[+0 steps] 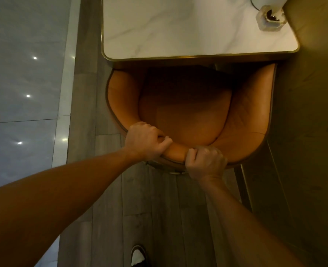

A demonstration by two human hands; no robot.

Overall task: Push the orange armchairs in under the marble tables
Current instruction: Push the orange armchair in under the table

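Observation:
An orange armchair (186, 105) with a curved backrest stands in the middle of the head view, seen from above. Its front end lies under the near edge of a white marble table (178, 27) with a brass rim. My left hand (145, 140) is wrapped over the top of the backrest at the left. My right hand (205, 160) grips the same backrest rim just to the right. Both arms reach forward from the bottom of the view.
A glass ashtray (271, 18) sits at the table's far right, next to a white lamp base (265, 0). A wooden wall panel (313, 112) runs close along the chair's right side. Glossy grey tiles (24, 83) lie to the left. A shoe (138, 256) shows below.

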